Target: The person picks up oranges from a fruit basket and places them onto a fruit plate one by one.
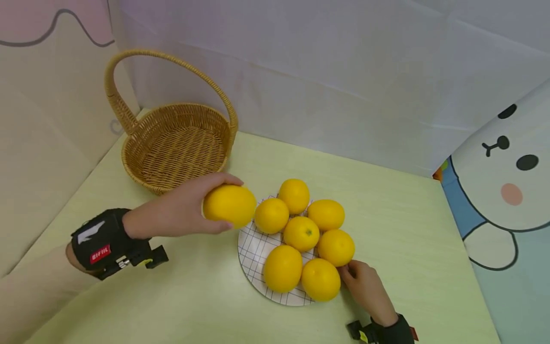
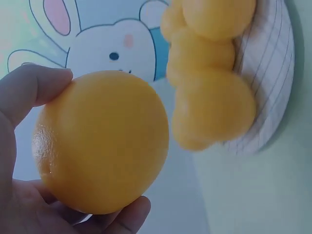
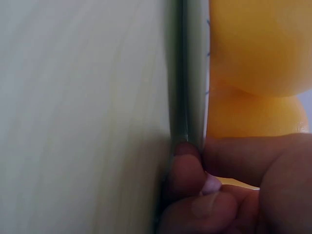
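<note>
My left hand [image 1: 185,205] holds a yellow orange [image 1: 229,206] between thumb and fingers, raised just left of the plate. In the left wrist view, that orange [image 2: 105,141] fills the grasp, thumb on one side and fingertips on the other. A round white plate [image 1: 253,253] with a dark grid pattern carries several more oranges [image 1: 301,234]. At its right edge my right hand [image 1: 367,289] pinches the rim. The right wrist view shows fingers [image 3: 185,175] on either side of the rim [image 3: 199,73], close beside the oranges.
A wicker basket [image 1: 131,157] with a tall arched handle stands at the back left, nothing lying in it. Everything rests on a pale green table [image 1: 399,215]. A white sheet [image 1: 326,71] hangs behind, and a cartoon-printed cloth [image 1: 515,191] is at the right.
</note>
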A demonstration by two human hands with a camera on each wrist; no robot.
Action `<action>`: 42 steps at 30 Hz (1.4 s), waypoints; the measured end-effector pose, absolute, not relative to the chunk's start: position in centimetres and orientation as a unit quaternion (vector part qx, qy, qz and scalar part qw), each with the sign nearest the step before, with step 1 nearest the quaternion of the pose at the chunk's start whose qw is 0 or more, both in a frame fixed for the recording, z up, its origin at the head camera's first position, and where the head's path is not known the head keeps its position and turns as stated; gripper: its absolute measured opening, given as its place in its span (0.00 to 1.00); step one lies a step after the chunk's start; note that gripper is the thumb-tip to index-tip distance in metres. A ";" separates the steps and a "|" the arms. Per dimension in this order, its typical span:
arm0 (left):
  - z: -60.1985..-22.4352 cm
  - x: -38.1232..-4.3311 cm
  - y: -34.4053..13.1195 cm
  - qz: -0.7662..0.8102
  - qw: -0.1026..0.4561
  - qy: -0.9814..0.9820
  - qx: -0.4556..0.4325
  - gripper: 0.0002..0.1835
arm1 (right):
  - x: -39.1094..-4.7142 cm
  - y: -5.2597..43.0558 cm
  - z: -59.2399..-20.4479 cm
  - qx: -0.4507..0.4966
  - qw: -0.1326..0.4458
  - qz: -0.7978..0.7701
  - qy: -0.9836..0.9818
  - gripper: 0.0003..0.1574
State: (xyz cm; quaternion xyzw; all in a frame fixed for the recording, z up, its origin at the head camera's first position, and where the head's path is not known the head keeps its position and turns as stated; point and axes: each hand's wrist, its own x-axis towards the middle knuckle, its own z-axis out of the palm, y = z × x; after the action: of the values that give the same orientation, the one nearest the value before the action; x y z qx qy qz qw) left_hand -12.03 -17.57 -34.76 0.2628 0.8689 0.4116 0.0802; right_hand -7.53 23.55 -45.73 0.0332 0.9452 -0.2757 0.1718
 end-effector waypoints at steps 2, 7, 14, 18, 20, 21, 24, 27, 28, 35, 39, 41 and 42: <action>-35.7 -11.4 -16.7 0.432 0.114 0.853 0.270 0.36 | -7.5 23.6 -45.7 0.034 0.172 -0.274 0.946 0.17; -37.7 -10.5 -15.1 0.444 0.147 0.838 0.281 0.36 | -7.6 23.6 -45.9 0.036 0.173 -0.277 0.945 0.17; -39.4 -10.4 -14.2 0.415 0.123 0.851 0.298 0.36 | -7.5 23.6 -45.8 0.042 0.175 -0.277 0.944 0.17; -40.3 -10.4 -13.8 0.395 0.110 0.863 0.296 0.37 | -7.5 23.6 -45.8 0.042 0.175 -0.279 0.943 0.17; -40.7 -10.4 -13.6 0.391 0.106 0.865 0.297 0.38 | -7.5 23.6 -45.7 0.042 0.174 -0.278 0.944 0.16; -40.9 -10.4 -13.4 0.389 0.105 0.865 0.299 0.38 | -7.4 23.5 -45.7 0.042 0.175 -0.279 0.943 0.16; -41.4 -10.4 -13.2 0.383 0.104 0.866 0.304 0.39 | -7.4 23.5 -45.7 0.042 0.176 -0.278 0.943 0.16; -41.9 -10.6 -13.0 0.383 0.104 0.867 0.302 0.40 | -7.4 23.6 -45.7 0.040 0.176 -0.276 0.944 0.16; -42.0 -10.6 -13.0 0.383 0.103 0.868 0.299 0.41 | -7.4 23.6 -45.7 0.039 0.175 -0.275 0.945 0.16; -43.7 -10.7 -12.7 0.386 0.091 0.871 0.289 0.42 | -7.5 23.6 -45.6 0.032 0.174 -0.278 0.944 0.16; -44.3 -10.8 -12.5 0.393 0.078 0.869 0.291 0.41 | -7.5 23.5 -45.6 0.036 0.176 -0.279 0.943 0.16; -44.4 -10.8 -12.4 0.394 0.075 0.869 0.289 0.41 | -7.5 23.6 -45.6 0.037 0.176 -0.278 0.944 0.16; -44.5 -10.7 -12.3 0.395 0.074 0.870 0.287 0.41 | -7.6 23.6 -45.6 0.036 0.175 -0.275 0.945 0.16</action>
State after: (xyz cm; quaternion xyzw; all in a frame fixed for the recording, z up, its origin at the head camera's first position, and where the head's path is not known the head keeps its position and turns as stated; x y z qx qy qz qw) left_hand -10.73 -12.35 -44.49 0.2865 0.8696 0.3953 0.0735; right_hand -7.55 23.59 -45.59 0.0357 0.9446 -0.2755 0.1748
